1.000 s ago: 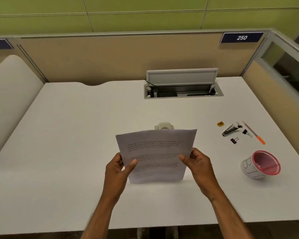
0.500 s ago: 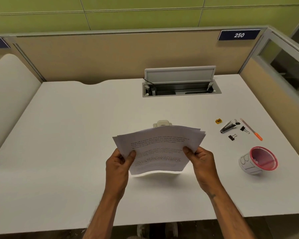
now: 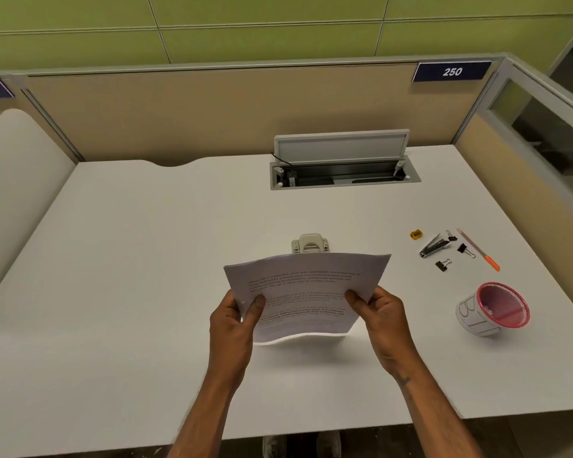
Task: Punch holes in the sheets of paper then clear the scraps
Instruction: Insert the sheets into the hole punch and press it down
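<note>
Both hands — left (image 3: 234,320), right (image 3: 382,317) — pinch the sheets (image 3: 306,294) above the desk (image 3: 129,259). The punch (image 3: 310,243) sits at twelve o'clock — just beyond.

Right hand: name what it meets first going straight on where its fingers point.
The right hand grips the sheets of paper; beyond them, the hole punch seems first in line, though depth is unclear.

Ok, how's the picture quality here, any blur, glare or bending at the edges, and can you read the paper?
Head view: even light, no glare on the desk; a faint shadow under the sheets of paper; wide-angle bending curves the partition top; the print is too soft to read, though the 250 sign is legible; the left hand and right hand show slight blur.
</note>
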`<state>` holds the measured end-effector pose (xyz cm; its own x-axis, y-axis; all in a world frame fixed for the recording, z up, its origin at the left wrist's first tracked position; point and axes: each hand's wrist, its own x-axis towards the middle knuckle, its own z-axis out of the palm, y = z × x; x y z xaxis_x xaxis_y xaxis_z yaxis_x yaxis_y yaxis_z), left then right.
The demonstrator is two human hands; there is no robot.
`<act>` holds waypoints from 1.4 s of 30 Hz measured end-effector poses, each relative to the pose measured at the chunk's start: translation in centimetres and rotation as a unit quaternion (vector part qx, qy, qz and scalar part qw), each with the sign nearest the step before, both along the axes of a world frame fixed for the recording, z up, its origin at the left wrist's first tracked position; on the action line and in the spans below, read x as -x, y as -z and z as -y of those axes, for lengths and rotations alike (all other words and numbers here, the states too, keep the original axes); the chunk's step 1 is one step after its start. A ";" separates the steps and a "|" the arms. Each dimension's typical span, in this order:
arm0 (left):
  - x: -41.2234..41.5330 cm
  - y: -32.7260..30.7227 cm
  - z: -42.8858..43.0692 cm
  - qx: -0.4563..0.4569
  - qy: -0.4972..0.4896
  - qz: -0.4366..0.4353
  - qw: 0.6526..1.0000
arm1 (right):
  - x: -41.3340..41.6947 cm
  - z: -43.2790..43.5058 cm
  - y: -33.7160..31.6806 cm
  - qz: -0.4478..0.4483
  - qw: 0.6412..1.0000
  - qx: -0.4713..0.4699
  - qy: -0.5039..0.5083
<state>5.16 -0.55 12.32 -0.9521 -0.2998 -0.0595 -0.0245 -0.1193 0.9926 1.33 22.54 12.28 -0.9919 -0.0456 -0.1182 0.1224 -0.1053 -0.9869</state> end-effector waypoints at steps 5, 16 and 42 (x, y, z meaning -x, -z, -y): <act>0.0 0.6 0.1 0.013 0.004 0.004 1.000 | 0.3 -0.2 0.5 0.008 1.000 0.006 -0.022; -0.3 1.8 -0.4 0.037 -0.007 0.027 0.999 | 0.4 -0.4 2.1 0.027 0.999 -0.028 -0.014; 3.3 1.3 -1.4 0.110 -0.072 0.155 0.979 | 4.3 -0.4 2.4 0.055 0.995 -0.080 -0.038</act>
<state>1.89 0.90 11.01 -0.8454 -0.4682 -0.2570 -0.3267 0.0727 0.9423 -2.92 22.99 9.83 -0.9667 -0.0924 -0.2385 0.2331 0.0657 -0.9702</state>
